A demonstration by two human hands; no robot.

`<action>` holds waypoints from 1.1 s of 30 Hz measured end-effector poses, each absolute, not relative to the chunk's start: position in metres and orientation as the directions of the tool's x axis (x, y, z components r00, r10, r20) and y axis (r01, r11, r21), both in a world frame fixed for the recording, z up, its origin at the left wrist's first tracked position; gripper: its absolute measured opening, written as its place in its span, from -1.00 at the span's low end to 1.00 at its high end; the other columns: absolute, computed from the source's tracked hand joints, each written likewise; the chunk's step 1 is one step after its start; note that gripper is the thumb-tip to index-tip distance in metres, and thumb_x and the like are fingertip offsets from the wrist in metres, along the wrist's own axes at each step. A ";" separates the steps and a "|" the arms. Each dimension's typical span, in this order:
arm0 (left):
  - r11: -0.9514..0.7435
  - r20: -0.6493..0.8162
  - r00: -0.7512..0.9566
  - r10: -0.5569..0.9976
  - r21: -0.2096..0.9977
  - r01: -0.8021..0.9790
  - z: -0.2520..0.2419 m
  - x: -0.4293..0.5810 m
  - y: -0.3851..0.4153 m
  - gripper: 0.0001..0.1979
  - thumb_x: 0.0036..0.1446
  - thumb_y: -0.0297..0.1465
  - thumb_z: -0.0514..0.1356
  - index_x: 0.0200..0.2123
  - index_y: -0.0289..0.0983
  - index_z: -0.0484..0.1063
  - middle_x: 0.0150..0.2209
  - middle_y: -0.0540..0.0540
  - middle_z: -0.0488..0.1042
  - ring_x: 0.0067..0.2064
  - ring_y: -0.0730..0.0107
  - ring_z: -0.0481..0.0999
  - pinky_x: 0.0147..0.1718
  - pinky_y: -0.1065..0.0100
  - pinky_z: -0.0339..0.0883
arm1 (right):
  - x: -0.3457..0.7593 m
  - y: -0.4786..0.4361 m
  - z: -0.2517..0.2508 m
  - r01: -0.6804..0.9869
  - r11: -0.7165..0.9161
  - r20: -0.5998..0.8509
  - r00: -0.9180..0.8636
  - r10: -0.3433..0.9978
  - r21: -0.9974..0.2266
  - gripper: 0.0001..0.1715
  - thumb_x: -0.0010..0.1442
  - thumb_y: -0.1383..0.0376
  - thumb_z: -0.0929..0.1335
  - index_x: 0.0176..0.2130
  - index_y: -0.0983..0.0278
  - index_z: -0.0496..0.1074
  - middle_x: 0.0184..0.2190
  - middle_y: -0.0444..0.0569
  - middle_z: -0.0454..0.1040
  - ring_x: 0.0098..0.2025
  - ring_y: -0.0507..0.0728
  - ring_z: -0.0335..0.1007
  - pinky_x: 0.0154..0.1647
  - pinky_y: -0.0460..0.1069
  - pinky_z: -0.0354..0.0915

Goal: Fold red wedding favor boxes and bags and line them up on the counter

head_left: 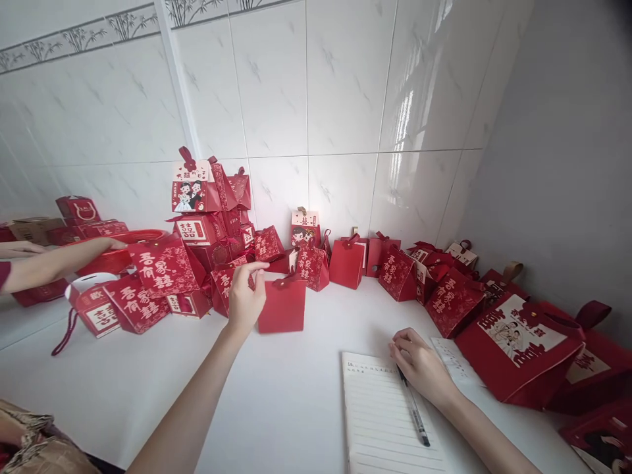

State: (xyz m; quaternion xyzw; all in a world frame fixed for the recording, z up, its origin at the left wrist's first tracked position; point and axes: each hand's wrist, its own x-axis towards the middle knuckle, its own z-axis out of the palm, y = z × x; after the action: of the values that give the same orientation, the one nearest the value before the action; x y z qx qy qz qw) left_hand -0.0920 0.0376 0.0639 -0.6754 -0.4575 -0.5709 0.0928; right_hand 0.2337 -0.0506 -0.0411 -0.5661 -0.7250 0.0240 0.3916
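Observation:
My left hand [248,294] is raised over the white table beside a plain red gift box [281,307]. Its index finger reaches out over the box's upper edge, with the thumb apart below it. I see nothing between them, and whether they touch the box is unclear. My right hand [419,363] rests at the upper right of a lined notebook [378,415], fingers curled around one end of a black and clear pen [413,409]. The pen slants toward me over the page, its far end hidden by the fingers. Handwriting fills the notebook's top lines.
Stacked red gift boxes [197,234] stand at the left, with more boxes [454,299] along the wall and right side. A large red box [518,349] sits right of a paper slip [457,361]. Another person's arm [59,266] reaches toward a red basket [106,257].

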 end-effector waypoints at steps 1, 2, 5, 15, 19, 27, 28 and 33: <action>-0.609 0.873 -0.041 0.486 0.372 0.701 0.068 -0.090 0.036 -0.78 0.16 -0.47 -0.01 -0.13 -0.24 0.29 -0.08 -0.15 0.43 -0.01 0.30 0.42 -0.02 0.26 0.32 | 0.233 -0.051 -0.040 0.799 0.358 0.532 -0.057 0.845 -0.484 -0.42 0.31 -0.01 0.09 -0.56 0.23 0.28 -0.35 0.02 0.34 -0.64 0.04 0.21 -0.48 0.05 0.32; -0.645 0.879 0.007 0.476 0.344 0.682 0.070 -0.087 0.034 -0.71 0.13 -0.50 -0.01 -0.06 -0.26 0.27 0.00 -0.18 0.39 0.06 0.28 0.38 0.02 0.24 0.30 | 0.233 -0.052 -0.040 0.794 0.356 0.522 -0.058 0.851 -0.492 -0.43 0.31 0.00 0.09 -0.56 0.23 0.28 -0.35 0.02 0.34 -0.63 0.04 0.22 -0.48 0.05 0.32; -0.617 0.785 0.150 0.601 0.336 0.712 0.069 -0.082 0.033 -0.57 0.03 -0.54 0.02 0.01 -0.26 0.27 0.14 -0.20 0.27 0.18 0.20 0.27 0.10 0.16 0.23 | 0.231 -0.055 -0.037 0.786 0.345 0.497 -0.056 0.866 -0.513 -0.46 0.31 0.03 0.09 -0.56 0.23 0.27 -0.32 0.03 0.33 -0.60 0.05 0.24 -0.46 0.05 0.33; -0.402 0.510 0.158 0.845 0.412 0.818 0.078 -0.066 0.019 -0.85 0.06 -0.35 0.17 -0.28 -0.18 0.48 -0.31 -0.06 0.59 -0.24 0.17 0.57 -0.24 0.23 0.41 | 0.223 -0.062 -0.027 0.716 0.387 0.503 -0.059 0.862 -0.581 -0.55 0.30 0.04 0.13 -0.44 0.22 0.33 -0.32 0.02 0.35 -0.42 0.15 0.37 -0.33 0.08 0.35; -0.377 0.409 0.143 0.901 0.577 0.725 0.087 -0.045 -0.012 -0.59 0.16 -0.14 0.08 -0.01 -0.24 0.37 0.02 -0.23 0.45 -0.32 0.24 0.59 -0.31 0.24 0.45 | 0.203 -0.072 -0.015 0.610 0.408 0.477 -0.056 0.877 -0.679 -0.60 0.30 0.02 0.15 -0.33 0.21 0.35 -0.29 0.03 0.37 -0.28 0.20 0.39 -0.22 0.11 0.35; -0.477 0.317 0.434 0.843 0.814 0.332 0.077 -0.022 0.005 -0.60 0.16 -0.17 0.10 0.04 -0.15 0.33 0.14 -0.14 0.34 0.19 0.16 0.29 0.06 0.20 0.29 | 0.142 -0.078 0.025 0.066 0.300 0.270 -0.287 0.919 -0.952 -0.12 0.15 -0.05 0.33 0.26 0.16 -0.12 0.20 0.17 0.10 0.22 0.27 0.10 0.11 0.19 0.22; -0.458 0.320 0.424 0.847 0.844 0.279 0.068 -0.016 0.009 -0.63 0.20 -0.17 0.03 0.01 -0.17 0.35 0.08 -0.16 0.40 0.14 0.19 0.35 0.04 0.21 0.30 | 0.134 -0.078 0.032 0.096 0.303 0.265 -0.289 0.920 -0.948 -0.04 0.13 -0.01 0.36 0.28 0.18 -0.19 0.23 0.18 0.05 0.24 0.27 0.06 0.11 0.19 0.21; -0.534 0.526 0.097 0.845 0.823 0.192 0.028 0.006 0.013 -0.51 0.29 -0.13 -0.32 -0.19 -0.24 0.30 -0.36 -0.11 0.46 -0.34 0.32 0.49 -0.34 0.29 0.40 | 0.111 -0.064 0.060 0.536 0.442 0.332 -0.294 0.897 -0.719 -0.15 0.08 0.38 0.33 0.27 0.23 -0.08 0.10 0.18 0.27 -0.11 0.22 0.40 -0.15 0.09 0.33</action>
State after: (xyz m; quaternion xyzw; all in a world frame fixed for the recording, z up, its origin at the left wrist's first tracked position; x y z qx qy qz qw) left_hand 0.0055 0.0126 0.0278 -0.6791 -0.3817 -0.5532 -0.2951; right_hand 0.1111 -0.0639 0.0601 -0.4678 -0.7658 0.2457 0.3666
